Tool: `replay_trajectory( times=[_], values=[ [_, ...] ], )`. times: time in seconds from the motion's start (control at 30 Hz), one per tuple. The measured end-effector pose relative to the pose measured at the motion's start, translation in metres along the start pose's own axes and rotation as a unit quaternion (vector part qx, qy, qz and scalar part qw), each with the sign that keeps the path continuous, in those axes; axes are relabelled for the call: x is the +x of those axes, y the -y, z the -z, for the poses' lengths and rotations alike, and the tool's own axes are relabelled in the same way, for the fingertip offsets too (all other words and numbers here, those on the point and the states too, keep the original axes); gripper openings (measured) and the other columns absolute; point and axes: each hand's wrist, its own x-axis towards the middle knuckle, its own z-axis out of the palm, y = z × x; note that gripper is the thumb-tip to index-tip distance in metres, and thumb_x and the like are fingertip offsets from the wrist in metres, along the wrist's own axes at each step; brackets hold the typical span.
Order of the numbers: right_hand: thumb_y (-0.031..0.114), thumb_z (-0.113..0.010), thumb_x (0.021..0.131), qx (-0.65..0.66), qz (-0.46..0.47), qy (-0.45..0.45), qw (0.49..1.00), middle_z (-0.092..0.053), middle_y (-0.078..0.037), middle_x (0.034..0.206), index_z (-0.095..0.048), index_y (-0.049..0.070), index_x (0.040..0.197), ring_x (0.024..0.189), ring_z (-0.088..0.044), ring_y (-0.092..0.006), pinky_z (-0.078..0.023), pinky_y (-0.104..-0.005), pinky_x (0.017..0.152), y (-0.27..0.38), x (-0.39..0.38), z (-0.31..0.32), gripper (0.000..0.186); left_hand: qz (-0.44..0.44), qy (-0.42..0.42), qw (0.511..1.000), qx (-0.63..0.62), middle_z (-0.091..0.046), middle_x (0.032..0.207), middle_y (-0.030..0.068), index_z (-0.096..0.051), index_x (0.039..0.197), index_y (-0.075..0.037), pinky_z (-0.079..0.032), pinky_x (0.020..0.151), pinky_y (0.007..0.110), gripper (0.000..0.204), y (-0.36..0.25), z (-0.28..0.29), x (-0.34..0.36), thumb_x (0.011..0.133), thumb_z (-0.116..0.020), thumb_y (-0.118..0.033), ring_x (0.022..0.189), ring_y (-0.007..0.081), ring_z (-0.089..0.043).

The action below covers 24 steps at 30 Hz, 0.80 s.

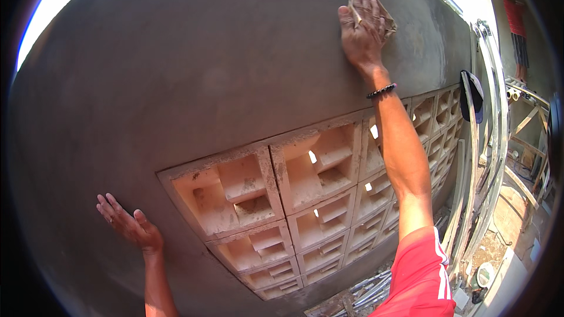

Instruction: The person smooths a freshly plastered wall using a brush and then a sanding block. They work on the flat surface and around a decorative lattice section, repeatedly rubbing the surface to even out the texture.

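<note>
My right hand [365,32] is raised high on the grey plastered wall [235,53]. It presses a thin, crumpled brown sheet [388,22] flat against the plaster, with the fingers stretched over it and the thumb out to the left. Whether the sheet is paper or cloth I cannot make out. A dark beaded bracelet [382,90] circles that wrist. Lower down on the left, my left hand [130,223] is open with nothing in it, its fingers stretched out at the wall surface. Whether its palm touches the plaster is unclear.
Pale ventilation blocks [320,161] with deep openings are set into the wall below my right hand. Long metal bars [493,111] and a dark cap [472,97] are at the right. Beyond stands a person in red [515,20]; a bucket [485,275] sits on the cluttered ground.
</note>
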Motion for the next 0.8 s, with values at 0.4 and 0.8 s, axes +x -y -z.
replay_trajectory(
  times=[0.4,0.8],
  values=[
    [0.059,-0.027,0.100,-0.080,-0.052,-0.019,0.995,-0.036,-0.009,0.154,-0.039,0.013,0.148,0.144,-0.028,-0.0258,-0.022,-0.0377,0.118,-0.085,0.120,0.023,0.068,-0.006,0.000,1.000,-0.020,-0.024,0.158,0.0181,-0.029,0.150,-0.001,-0.016,0.118,0.050,0.072,-0.002,0.004,0.009,0.102,-0.018,-0.054,0.146,0.0394,-0.019],
    [0.058,-0.030,0.098,0.064,0.137,0.078,0.985,-0.026,-0.013,0.158,-0.036,0.008,0.148,0.147,-0.019,-0.0317,-0.007,-0.0535,0.118,0.300,0.047,-0.030,0.071,0.011,0.013,0.999,-0.030,-0.021,0.158,0.0189,-0.025,0.151,0.000,-0.012,0.118,0.050,0.076,-0.003,0.001,0.008,0.101,-0.019,-0.057,0.147,0.0403,-0.014]
  ],
)
